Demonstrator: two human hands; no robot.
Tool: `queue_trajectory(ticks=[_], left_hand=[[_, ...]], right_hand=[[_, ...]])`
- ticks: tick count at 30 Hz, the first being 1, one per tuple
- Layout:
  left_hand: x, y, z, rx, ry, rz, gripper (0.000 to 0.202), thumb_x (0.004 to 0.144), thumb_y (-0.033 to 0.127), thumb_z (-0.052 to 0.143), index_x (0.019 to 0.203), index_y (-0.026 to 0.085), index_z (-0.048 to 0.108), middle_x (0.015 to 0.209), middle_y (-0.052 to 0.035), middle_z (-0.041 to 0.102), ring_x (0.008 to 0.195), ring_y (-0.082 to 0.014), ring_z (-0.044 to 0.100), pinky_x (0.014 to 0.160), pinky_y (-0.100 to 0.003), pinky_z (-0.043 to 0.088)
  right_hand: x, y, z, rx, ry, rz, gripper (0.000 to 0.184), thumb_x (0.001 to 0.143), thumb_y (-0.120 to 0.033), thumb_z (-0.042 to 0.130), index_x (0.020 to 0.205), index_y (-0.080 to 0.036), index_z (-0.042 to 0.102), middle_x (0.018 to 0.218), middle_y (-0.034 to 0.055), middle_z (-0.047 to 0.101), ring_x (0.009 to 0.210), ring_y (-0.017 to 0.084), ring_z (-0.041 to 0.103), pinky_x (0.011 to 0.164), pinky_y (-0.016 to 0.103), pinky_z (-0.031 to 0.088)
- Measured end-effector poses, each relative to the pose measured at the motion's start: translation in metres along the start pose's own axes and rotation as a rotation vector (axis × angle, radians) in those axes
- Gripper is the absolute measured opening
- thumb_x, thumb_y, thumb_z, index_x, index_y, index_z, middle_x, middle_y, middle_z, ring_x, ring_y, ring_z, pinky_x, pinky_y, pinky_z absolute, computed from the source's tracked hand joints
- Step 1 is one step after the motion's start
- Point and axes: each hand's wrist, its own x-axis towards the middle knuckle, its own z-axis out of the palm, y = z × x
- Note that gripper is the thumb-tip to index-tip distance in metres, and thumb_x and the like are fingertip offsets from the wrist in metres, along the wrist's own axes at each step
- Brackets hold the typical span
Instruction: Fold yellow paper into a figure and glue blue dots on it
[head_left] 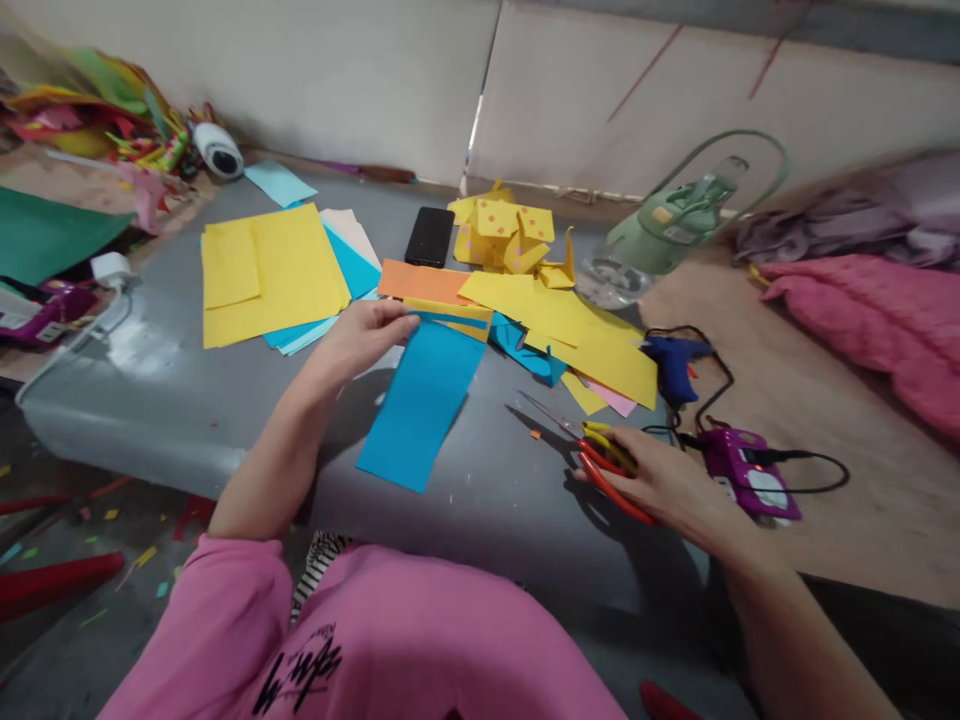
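My left hand (pixel 373 335) pinches the top left corner of a blue paper strip (pixel 424 405), which hangs toward the table's front edge. A narrow blue sliver lies across a yellow piece just above the strip. Scissors with red and yellow handles (pixel 600 455) are gripped in my right hand (pixel 660 478), their blades pointing up and left, away from the paper. An orange sheet (pixel 424 282) and yellow sheets (pixel 577 325) lie behind the strip. Blue folded scraps (pixel 525 348) poke out beneath the yellow ones.
On the grey table (pixel 150 370) are a yellow stack (pixel 292 270), a black phone (pixel 430 237) and a spotted yellow paper model (pixel 499 230). A green bottle (pixel 667 225) stands at the back right. A blue glue gun (pixel 679 365) and purple power strip (pixel 750 475) with cords lie rightward.
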Motion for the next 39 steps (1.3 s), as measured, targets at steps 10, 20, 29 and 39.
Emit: queue_trajectory(ticks=[10, 20, 29, 39], left_hand=[[-0.018, 0.019, -0.04, 0.2, 0.481, 0.192, 0.031, 0.09, 0.037, 0.064, 0.11, 0.019, 0.079, 0.107, -0.0052, 0.08, 0.1, -0.021, 0.072, 0.089, -0.03, 0.055], [-0.013, 0.023, 0.059, 0.773, 0.418, 0.887, 0.033, 0.101, 0.02, 0.049, 0.125, 0.025, 0.072, 0.099, -0.005, 0.081, 0.079, -0.0155, 0.073, 0.087, -0.031, 0.053], [-0.01, 0.008, 0.07, 0.657, 0.218, 0.91, 0.039, 0.1, 0.017, 0.048, 0.135, 0.027, 0.063, 0.11, -0.0065, 0.079, 0.091, -0.0185, 0.074, 0.096, -0.035, 0.052], [0.0, 0.006, 0.077, -0.111, -0.145, 0.472, 0.019, 0.088, 0.036, 0.071, 0.098, 0.02, 0.072, 0.094, -0.0061, 0.077, 0.084, -0.0165, 0.072, 0.079, -0.028, 0.055]], right_hand=[[0.014, 0.005, 0.005, -0.04, 0.019, -0.177, 0.036, 0.083, -0.049, 0.059, 0.102, -0.02, 0.069, 0.097, 0.0137, 0.075, 0.083, 0.03, 0.071, 0.069, 0.038, 0.054], [0.043, -0.092, -0.017, 0.967, 0.102, -0.104, 0.059, 0.084, -0.074, 0.056, 0.101, -0.021, 0.076, 0.091, 0.0079, 0.073, 0.072, 0.017, 0.062, 0.064, 0.03, 0.051], [0.086, -0.102, -0.005, 1.345, 0.264, -0.124, 0.046, 0.065, -0.061, 0.082, 0.08, -0.019, 0.07, 0.071, -0.001, 0.064, 0.061, 0.009, 0.052, 0.049, 0.022, 0.039], [0.086, -0.094, 0.001, 1.124, 0.256, -0.263, 0.037, 0.076, -0.047, 0.079, 0.093, -0.02, 0.06, 0.067, -0.005, 0.064, 0.058, 0.01, 0.054, 0.058, 0.026, 0.044]])
